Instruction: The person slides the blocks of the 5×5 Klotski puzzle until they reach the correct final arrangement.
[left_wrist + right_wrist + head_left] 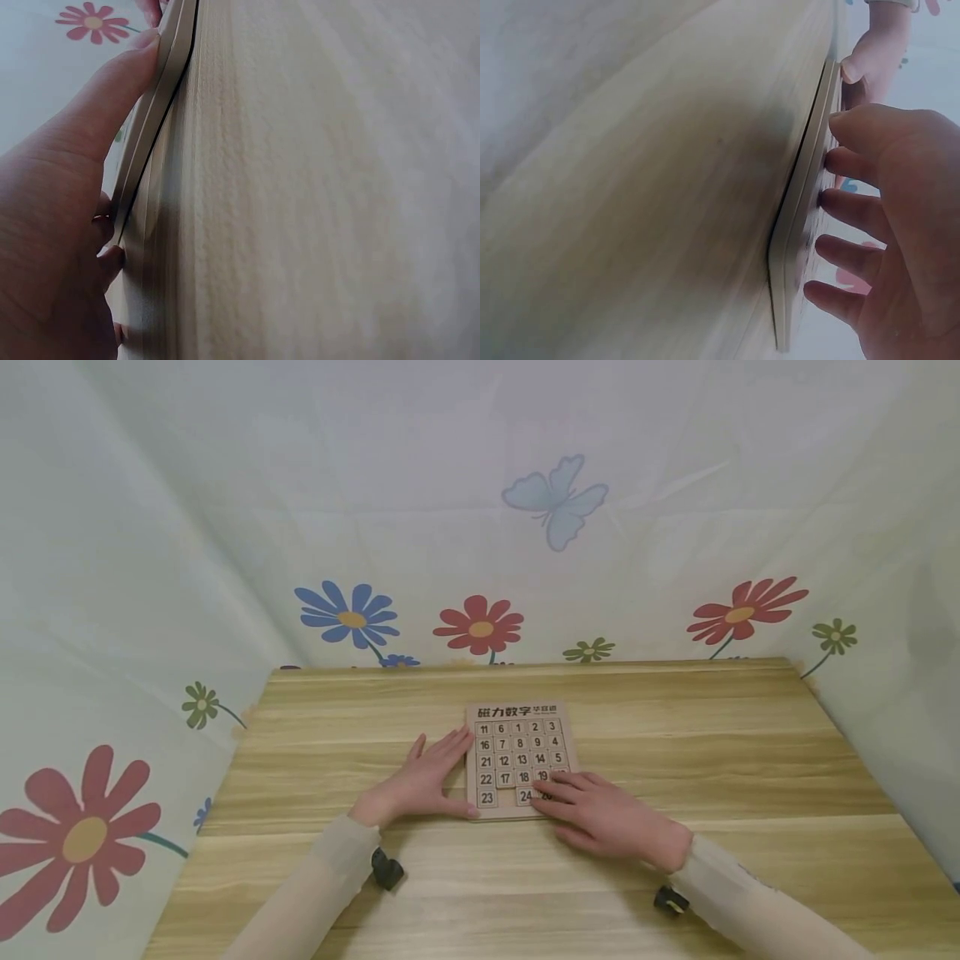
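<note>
A wooden number sliding puzzle (513, 814) lies flat on the table, with several numbered square tiles in rows and dark lettering along its top. In the bottom row, a gap shows between tile 23 (487, 797) and tile 24 (525, 796). My left hand (420, 781) rests along the puzzle's left side, fingers extended toward the upper edge and thumb at the lower corner. In the left wrist view, that thumb (112, 90) touches the frame's edge. The fingertips of my right hand (611, 814) lie over the lower right tiles, partly hiding them.
The wood-grain table (712, 735) extends around the puzzle on every side. Behind it hangs a pale cloth (420, 468) printed with flowers and a butterfly. Small black devices (387, 868) sit at both wrists.
</note>
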The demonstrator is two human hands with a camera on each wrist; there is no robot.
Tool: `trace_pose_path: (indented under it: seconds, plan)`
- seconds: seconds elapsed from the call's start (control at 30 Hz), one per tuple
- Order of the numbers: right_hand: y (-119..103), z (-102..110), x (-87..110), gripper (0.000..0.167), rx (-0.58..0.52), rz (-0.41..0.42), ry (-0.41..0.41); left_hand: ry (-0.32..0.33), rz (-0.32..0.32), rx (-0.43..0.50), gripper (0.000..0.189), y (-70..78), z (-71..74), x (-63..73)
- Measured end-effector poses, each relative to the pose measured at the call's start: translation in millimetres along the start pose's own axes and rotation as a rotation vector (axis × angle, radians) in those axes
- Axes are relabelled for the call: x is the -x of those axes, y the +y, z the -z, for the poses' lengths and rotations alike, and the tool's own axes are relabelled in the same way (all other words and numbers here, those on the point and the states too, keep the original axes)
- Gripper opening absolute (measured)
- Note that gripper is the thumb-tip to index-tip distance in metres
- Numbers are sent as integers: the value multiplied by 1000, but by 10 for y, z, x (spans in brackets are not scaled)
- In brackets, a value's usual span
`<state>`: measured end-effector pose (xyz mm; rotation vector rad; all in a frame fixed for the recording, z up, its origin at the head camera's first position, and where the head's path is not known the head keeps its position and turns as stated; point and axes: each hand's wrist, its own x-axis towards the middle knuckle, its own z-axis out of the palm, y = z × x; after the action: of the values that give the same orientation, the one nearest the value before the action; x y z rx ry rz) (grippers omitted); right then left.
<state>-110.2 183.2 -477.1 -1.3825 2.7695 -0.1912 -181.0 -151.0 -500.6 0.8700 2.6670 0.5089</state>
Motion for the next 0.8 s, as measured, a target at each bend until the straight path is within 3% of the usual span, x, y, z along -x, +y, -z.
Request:
trace_pose_path:
  seconds: [0.5,0.8]
  plan:
    - [-207,-17,-363,51,7,96,46,-1,4,-12,128,-5,-1,4]
    - [-230,-50,-376,52,8,72,25,-2,-4,-1,127,-4,6,7]
